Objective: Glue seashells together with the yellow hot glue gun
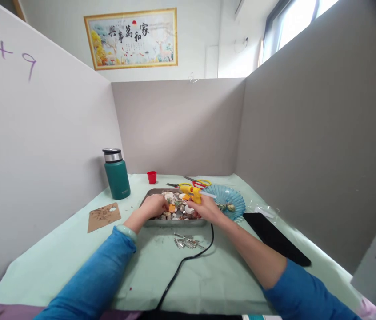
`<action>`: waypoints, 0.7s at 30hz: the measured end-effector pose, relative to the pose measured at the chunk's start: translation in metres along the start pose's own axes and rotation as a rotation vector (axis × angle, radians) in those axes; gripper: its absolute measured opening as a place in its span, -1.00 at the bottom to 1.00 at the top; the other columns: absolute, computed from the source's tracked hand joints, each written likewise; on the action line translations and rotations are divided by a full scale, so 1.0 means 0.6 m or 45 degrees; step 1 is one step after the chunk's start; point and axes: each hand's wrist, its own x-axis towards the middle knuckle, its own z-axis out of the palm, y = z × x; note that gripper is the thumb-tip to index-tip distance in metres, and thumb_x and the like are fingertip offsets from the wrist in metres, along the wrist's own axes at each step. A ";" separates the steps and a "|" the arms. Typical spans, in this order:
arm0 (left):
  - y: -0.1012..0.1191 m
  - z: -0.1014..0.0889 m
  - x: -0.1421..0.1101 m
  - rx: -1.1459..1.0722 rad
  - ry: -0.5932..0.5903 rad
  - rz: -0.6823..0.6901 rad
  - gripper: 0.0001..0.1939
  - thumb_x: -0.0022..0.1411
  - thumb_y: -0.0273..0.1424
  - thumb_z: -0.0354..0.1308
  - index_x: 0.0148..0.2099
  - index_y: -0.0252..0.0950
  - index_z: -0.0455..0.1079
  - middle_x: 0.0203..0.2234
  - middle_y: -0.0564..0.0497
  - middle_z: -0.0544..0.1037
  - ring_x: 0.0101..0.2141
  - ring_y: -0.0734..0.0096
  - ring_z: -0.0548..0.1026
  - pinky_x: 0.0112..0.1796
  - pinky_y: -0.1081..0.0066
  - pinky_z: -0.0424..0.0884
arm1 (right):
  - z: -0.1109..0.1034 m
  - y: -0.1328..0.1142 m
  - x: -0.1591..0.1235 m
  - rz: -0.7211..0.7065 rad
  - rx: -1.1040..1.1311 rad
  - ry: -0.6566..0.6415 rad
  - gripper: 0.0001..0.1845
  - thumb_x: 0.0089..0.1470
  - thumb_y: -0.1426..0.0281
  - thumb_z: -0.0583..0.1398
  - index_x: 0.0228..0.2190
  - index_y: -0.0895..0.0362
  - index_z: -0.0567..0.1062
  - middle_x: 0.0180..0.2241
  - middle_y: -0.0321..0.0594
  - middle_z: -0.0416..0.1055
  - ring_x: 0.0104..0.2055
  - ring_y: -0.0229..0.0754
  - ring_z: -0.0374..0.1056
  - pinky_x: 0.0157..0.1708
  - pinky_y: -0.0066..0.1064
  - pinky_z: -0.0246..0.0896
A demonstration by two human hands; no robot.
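Note:
A yellow hot glue gun [190, 192] with a pale glue stick out of its back is gripped in my right hand [208, 208], above the right part of a metal tray [174, 223]. Shells and small stones [176, 206] fill the tray. Over its left side, my left hand [155, 205] reaches in with fingers curled down among the shells; whatever they pinch is hidden. A black cord [188, 258] runs from near the tray toward the front edge. Several small silver metal pieces [187, 242], perhaps clips, lie in front of the tray.
Left stand a green bottle [117, 178] and a brown card [104, 216] with dark specks. Behind the tray are a red cup [152, 178] and scissors [203, 182]. To the right are a blue plate [238, 200] and a black flat strip [276, 240]. Grey partitions [178, 129] enclose the table.

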 end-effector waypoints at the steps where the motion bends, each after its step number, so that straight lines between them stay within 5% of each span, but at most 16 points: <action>1: -0.002 0.002 0.001 -0.022 0.000 0.005 -0.98 -0.11 -0.41 0.29 -0.52 -0.20 0.56 -0.47 -0.08 0.55 -0.31 0.21 0.47 -0.30 0.44 0.28 | 0.000 0.002 0.000 -0.017 -0.028 -0.005 -0.81 0.02 0.28 0.22 -0.42 0.18 0.45 -0.72 -0.37 0.32 -0.65 -0.28 0.30 -0.62 -0.54 0.16; 6: 0.000 0.003 0.005 -0.210 0.074 -0.008 -0.90 0.03 -0.35 0.23 -0.46 -0.26 0.46 -0.47 -0.06 0.55 -0.37 0.26 0.50 -0.32 0.41 0.33 | 0.001 0.000 -0.004 -0.018 -0.034 -0.003 -0.80 0.03 0.28 0.21 -0.37 0.18 0.44 -0.70 -0.36 0.34 -0.63 -0.25 0.34 -0.63 -0.53 0.20; 13: 0.039 -0.027 0.018 -1.357 0.022 -0.314 -0.80 0.14 -0.34 0.22 -0.29 -0.33 0.28 -0.40 -0.12 0.58 -0.33 0.26 0.59 -0.33 0.36 0.47 | 0.004 -0.042 0.011 0.071 0.304 0.063 -0.77 0.00 0.29 0.21 -0.32 0.18 0.44 -0.44 -0.23 0.46 -0.64 -0.32 0.33 -0.71 -0.53 0.19; 16: 0.041 -0.030 0.029 -1.513 -0.002 -0.341 -0.77 0.09 -0.37 0.29 -0.26 -0.38 0.34 -0.40 -0.17 0.58 -0.38 0.29 0.58 -0.32 0.36 0.49 | 0.019 -0.061 0.024 0.121 0.380 0.089 -0.73 0.04 0.25 0.19 -0.26 0.17 0.42 -0.38 -0.19 0.47 -0.62 -0.33 0.34 -0.72 -0.56 0.18; 21: 0.036 0.008 0.032 -1.532 0.159 -0.395 -0.78 0.09 -0.34 0.29 -0.27 -0.37 0.39 -0.50 -0.03 0.54 -0.55 0.49 0.48 -0.47 0.47 0.41 | 0.044 -0.047 0.030 0.127 0.381 0.226 -0.75 0.03 0.26 0.19 -0.26 0.14 0.39 -0.33 -0.20 0.47 -0.62 -0.35 0.33 -0.74 -0.58 0.15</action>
